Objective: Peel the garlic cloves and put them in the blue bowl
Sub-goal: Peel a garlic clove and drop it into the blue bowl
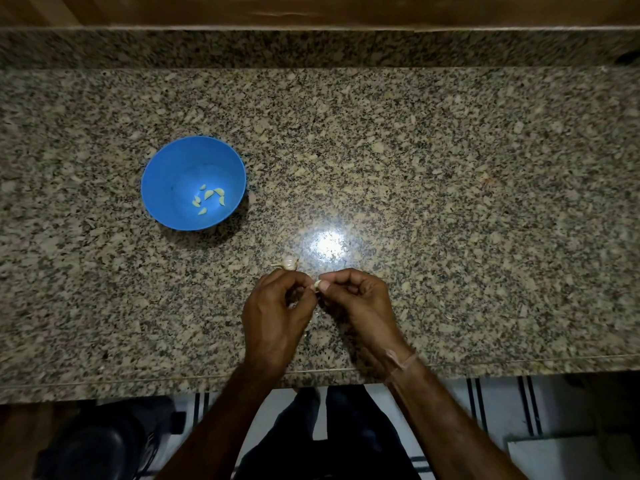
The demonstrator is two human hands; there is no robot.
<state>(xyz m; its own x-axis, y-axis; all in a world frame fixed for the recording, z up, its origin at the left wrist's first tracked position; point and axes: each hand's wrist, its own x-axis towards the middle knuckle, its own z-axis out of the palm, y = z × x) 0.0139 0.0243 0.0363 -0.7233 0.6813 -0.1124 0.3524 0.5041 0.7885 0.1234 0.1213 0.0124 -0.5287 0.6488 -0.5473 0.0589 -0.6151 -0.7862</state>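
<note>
From the head camera, both hands meet over the speckled granite counter (pixel 415 168). The left hand (pixel 277 317) and right hand (pixel 360 306) have curled fingers pinching a small garlic clove (pixel 316 284) between them; skin on or off seems unclear. A garlic bulb (pixel 289 262) lies just beyond the left knuckles. The blue bowl (pixel 162 174), well to the left, holds several peeled cloves (pixel 209 199).

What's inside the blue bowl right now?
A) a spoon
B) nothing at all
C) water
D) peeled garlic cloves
D: a few small, pale peeled garlic cloves lie on the bottom of the blue bowl.
</note>
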